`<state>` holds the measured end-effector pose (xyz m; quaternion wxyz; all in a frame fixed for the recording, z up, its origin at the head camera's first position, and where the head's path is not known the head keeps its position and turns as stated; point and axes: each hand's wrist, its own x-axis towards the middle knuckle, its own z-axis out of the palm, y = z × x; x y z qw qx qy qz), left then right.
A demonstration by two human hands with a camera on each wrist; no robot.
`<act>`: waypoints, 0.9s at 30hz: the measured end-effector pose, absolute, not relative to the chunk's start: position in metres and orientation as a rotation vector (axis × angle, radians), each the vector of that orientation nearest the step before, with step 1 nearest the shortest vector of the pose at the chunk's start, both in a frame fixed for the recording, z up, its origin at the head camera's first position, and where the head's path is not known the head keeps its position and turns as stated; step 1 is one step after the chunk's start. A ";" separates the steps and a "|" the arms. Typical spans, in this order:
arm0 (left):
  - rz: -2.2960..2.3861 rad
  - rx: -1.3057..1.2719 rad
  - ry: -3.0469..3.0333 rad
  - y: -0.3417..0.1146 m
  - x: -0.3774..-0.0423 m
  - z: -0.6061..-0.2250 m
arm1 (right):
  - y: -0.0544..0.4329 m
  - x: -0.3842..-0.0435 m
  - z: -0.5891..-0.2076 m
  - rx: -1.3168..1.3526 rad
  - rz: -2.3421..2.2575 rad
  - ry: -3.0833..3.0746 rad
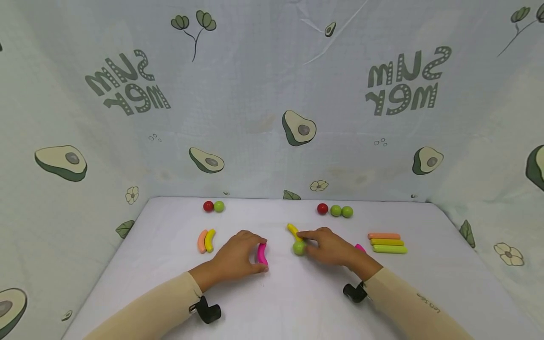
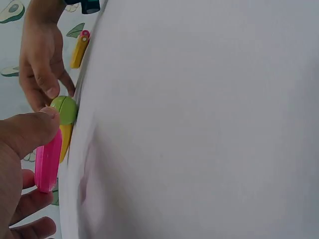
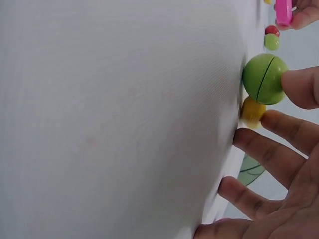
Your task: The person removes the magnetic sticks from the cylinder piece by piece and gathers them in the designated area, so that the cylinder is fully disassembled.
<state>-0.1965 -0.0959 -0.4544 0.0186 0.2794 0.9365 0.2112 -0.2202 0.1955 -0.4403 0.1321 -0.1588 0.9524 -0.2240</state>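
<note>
My left hand (image 1: 240, 252) pinches a bright pink curved plastic piece (image 1: 262, 254) by its two ends, between thumb and finger. In the left wrist view the same pink piece (image 2: 47, 164) shows flat faces. My right hand (image 1: 329, 248) is spread, its index fingertip touching a yellow curved plastic piece (image 1: 293, 230). Its thumb touches a green ball (image 1: 299, 248) at the near end of that yellow piece. The right wrist view shows a seam round the green ball (image 3: 265, 78), and the other fingertips are at the white cloth.
Far left are a red ball (image 1: 208, 206) and a green ball (image 1: 218, 206); nearer, an orange (image 1: 201, 241) and a yellow curved piece (image 1: 209, 241). Far right, a red ball (image 1: 322, 208) adjoins two green ones (image 1: 342, 211). Straight sticks (image 1: 387, 242) lie right; another pink piece (image 1: 360, 247) is partly hidden by my right wrist.
</note>
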 end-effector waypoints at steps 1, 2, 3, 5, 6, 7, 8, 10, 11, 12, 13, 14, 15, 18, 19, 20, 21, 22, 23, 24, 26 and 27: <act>0.670 0.848 2.910 -0.100 -0.197 -0.453 | 0.195 -0.220 -0.440 -0.467 -0.650 2.766; 0.686 0.829 2.912 -0.104 -0.198 -0.452 | 0.195 -0.220 -0.440 -0.474 -0.647 2.769; 0.713 0.810 2.910 -0.108 -0.199 -0.450 | 0.195 -0.221 -0.440 -0.481 -0.644 2.770; 0.753 0.776 2.912 -0.116 -0.200 -0.447 | 0.195 -0.221 -0.441 -0.493 -0.641 2.773; 0.771 0.761 2.916 -0.120 -0.201 -0.446 | 0.195 -0.221 -0.441 -0.497 -0.639 2.775; 0.789 0.745 2.920 -0.124 -0.202 -0.445 | 0.195 -0.221 -0.442 -0.500 -0.635 2.777; 0.805 0.738 2.927 -0.128 -0.203 -0.445 | 0.195 -0.221 -0.442 -0.500 -0.634 2.779; 0.818 0.703 2.949 -0.135 -0.204 -0.443 | 0.195 -0.221 -0.443 -0.498 -0.634 2.779; 0.814 0.682 2.963 -0.139 -0.205 -0.443 | 0.195 -0.221 -0.443 -0.496 -0.633 2.781; 0.818 0.661 2.972 -0.143 -0.206 -0.443 | 0.194 -0.222 -0.443 -0.494 -0.634 2.781; 0.821 0.642 2.981 -0.146 -0.206 -0.442 | 0.194 -0.221 -0.443 -0.494 -0.636 2.781; 0.820 0.624 2.992 -0.149 -0.207 -0.442 | 0.194 -0.222 -0.444 -0.496 -0.641 2.780; 0.818 0.596 3.000 -0.153 -0.207 -0.442 | 0.194 -0.222 -0.444 -0.503 -0.646 2.781; 0.827 0.542 3.010 -0.164 -0.210 -0.441 | 0.194 -0.223 -0.445 -0.536 -0.670 2.781; 0.831 0.527 3.014 -0.168 -0.211 -0.441 | 0.194 -0.224 -0.446 -0.550 -0.674 2.783; 0.841 0.505 3.011 -0.172 -0.211 -0.440 | 0.194 -0.224 -0.447 -0.561 -0.678 2.785; 0.850 0.481 3.009 -0.176 -0.212 -0.440 | 0.193 -0.225 -0.447 -0.572 -0.683 2.786; 0.871 0.457 3.000 -0.180 -0.212 -0.441 | 0.193 -0.225 -0.448 -0.576 -0.690 2.786; 0.890 0.436 2.994 -0.184 -0.213 -0.441 | 0.193 -0.225 -0.448 -0.579 -0.688 2.789; 0.903 0.418 2.991 -0.188 -0.213 -0.442 | 0.192 -0.225 -0.448 -0.576 -0.685 2.792; 0.923 0.380 2.986 -0.196 -0.214 -0.443 | 0.191 -0.225 -0.448 -0.563 -0.670 2.798; 0.933 0.363 2.983 -0.201 -0.214 -0.444 | 0.191 -0.225 -0.448 -0.560 -0.664 2.800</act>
